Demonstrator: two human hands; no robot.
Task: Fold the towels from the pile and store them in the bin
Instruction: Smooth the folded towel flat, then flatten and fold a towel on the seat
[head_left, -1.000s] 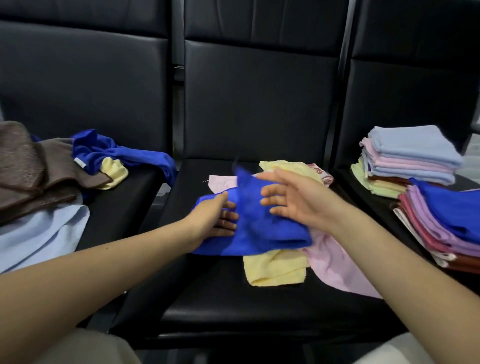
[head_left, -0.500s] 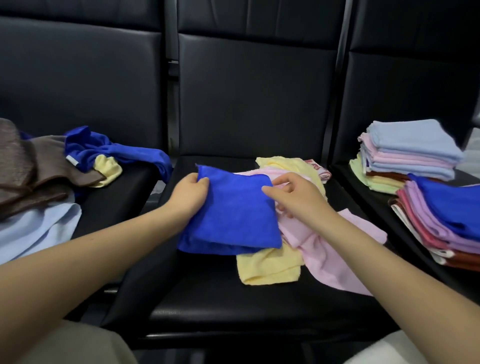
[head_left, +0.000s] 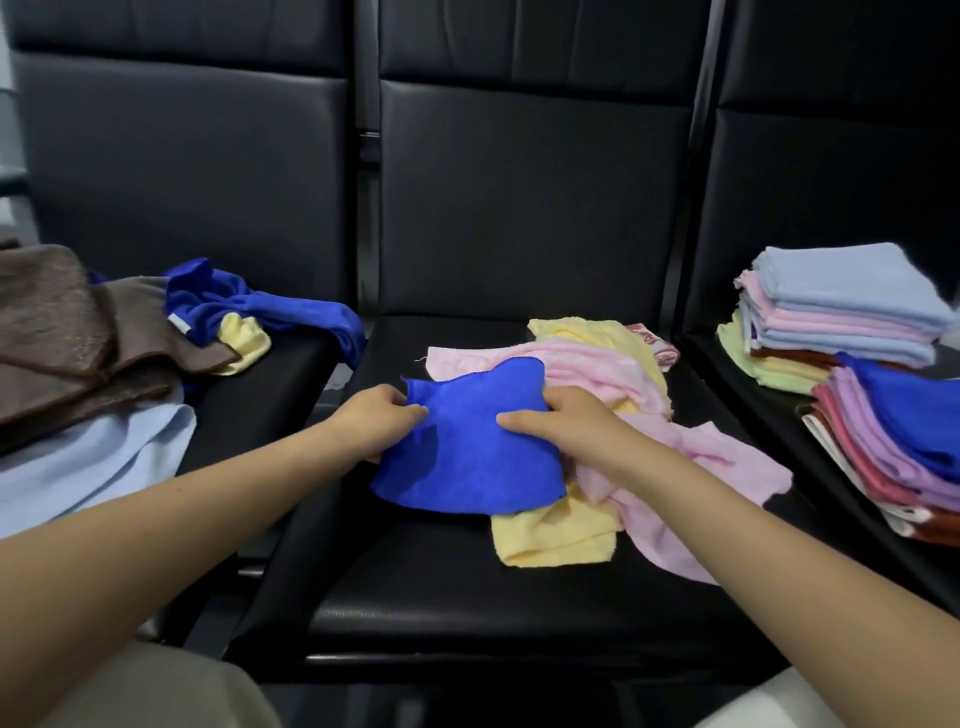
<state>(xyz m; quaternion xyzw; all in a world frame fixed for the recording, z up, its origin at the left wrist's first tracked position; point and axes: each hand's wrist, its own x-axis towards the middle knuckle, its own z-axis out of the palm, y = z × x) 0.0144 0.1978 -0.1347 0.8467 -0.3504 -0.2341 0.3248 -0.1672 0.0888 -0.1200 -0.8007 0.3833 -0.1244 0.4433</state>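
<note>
Three black padded seats stand in a row with tall backrests behind them. On the middle seat (head_left: 441, 582) the left hand (head_left: 376, 421) pinches the left edge of a folded blue towel (head_left: 467, 447), fingers curled into the cloth, while the right hand (head_left: 563, 423) grips its right edge with the thumb laid across the top. The blue towel lies toward the seat's back edge, over a loose yellow towel (head_left: 556, 535) and a crumpled pink towel (head_left: 675, 499). On the left seat (head_left: 244, 410) sits an unfolded pile (head_left: 88, 358) of brown, pale blue, blue and yellow cloth. On the right seat (head_left: 753, 405) two folded stacks rest: one (head_left: 841, 317) near the backrest, topped pale blue, and another (head_left: 904, 441) at the front edge, topped blue.
</note>
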